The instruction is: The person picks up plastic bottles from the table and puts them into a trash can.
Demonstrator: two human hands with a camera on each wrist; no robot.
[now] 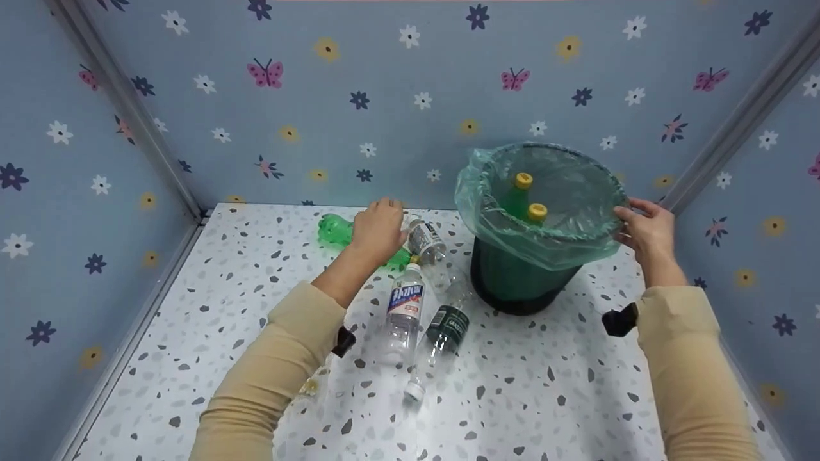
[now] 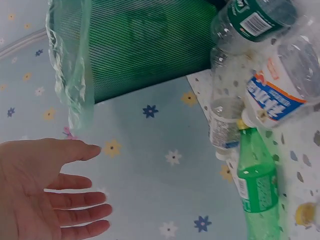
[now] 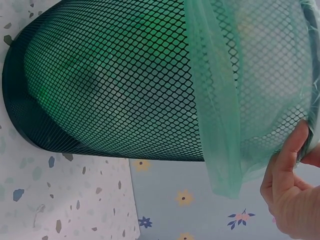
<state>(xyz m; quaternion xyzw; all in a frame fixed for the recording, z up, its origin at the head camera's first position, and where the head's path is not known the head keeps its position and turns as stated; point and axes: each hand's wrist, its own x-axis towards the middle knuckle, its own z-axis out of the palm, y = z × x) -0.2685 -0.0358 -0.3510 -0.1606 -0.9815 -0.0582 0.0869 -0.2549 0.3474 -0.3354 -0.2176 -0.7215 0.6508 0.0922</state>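
Note:
My right hand [image 1: 650, 234] grips the right rim of a dark mesh trash bin [image 3: 110, 85], fingers outside and thumb over the edge. A thin green plastic bag [image 1: 475, 208] lines the bin and folds down over its rim. Inside stand two green bottles with yellow caps [image 1: 523, 181]. With nothing in it, my left hand [image 2: 60, 195] has its fingers extended in the left wrist view. In the head view it overlaps a green plastic bottle [image 1: 336, 230] lying on the table. Beside that bottle lies a clear bottle with a white label [image 1: 425, 240].
Nearer on the speckled table [image 1: 512, 397] lie a clear bottle with a blue-and-white label [image 1: 406, 301] and another with a dark green label [image 1: 447, 326]. A yellow cap [image 1: 309, 387] shows beside the left forearm. Flower-patterned walls [image 1: 397, 77] enclose the back and sides.

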